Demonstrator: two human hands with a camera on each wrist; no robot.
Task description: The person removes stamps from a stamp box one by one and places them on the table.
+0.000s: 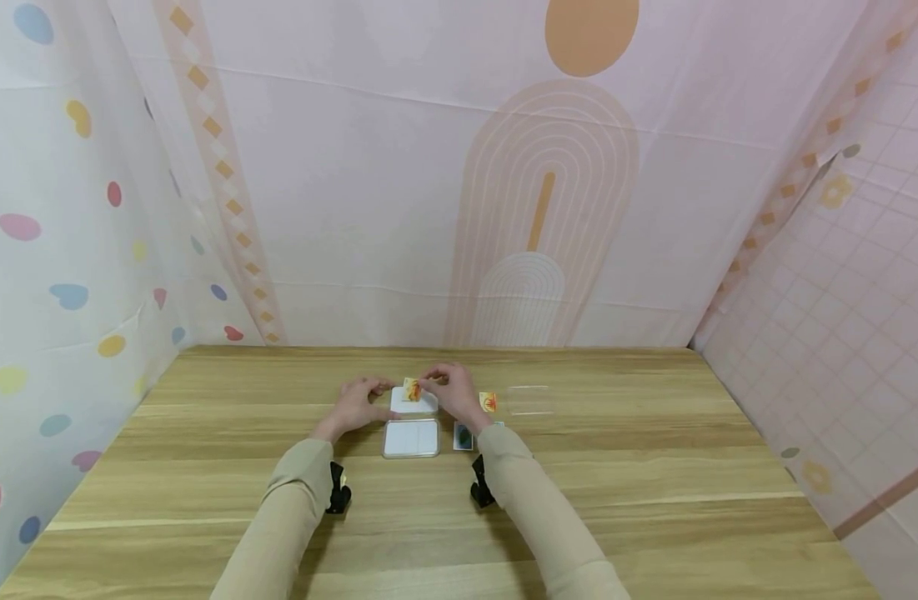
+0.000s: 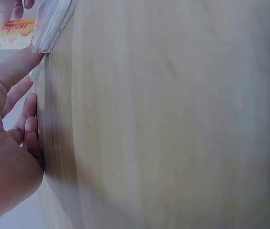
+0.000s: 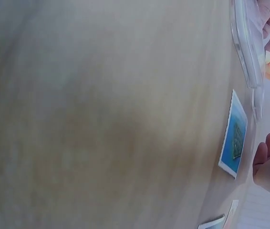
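**Two hands working over a small clear case on a wooden table**

The right hand [image 1: 453,392] is pinching a small orange-and-yellow printed card [image 1: 412,389] between fingertips, holding it just above the far, white-lined half of an open clear plastic case [image 1: 413,403]. The left hand [image 1: 356,403] is resting on the light wooden table [image 1: 654,492], one straight finger touching that half's left edge, the others loosely curled. The near case half [image 1: 411,438] is lying just behind the fingers. A blue printed card [image 1: 463,436] and a second orange card [image 1: 489,402] are lying beside the right wrist; a clear sleeve [image 1: 529,400] is lying further right.
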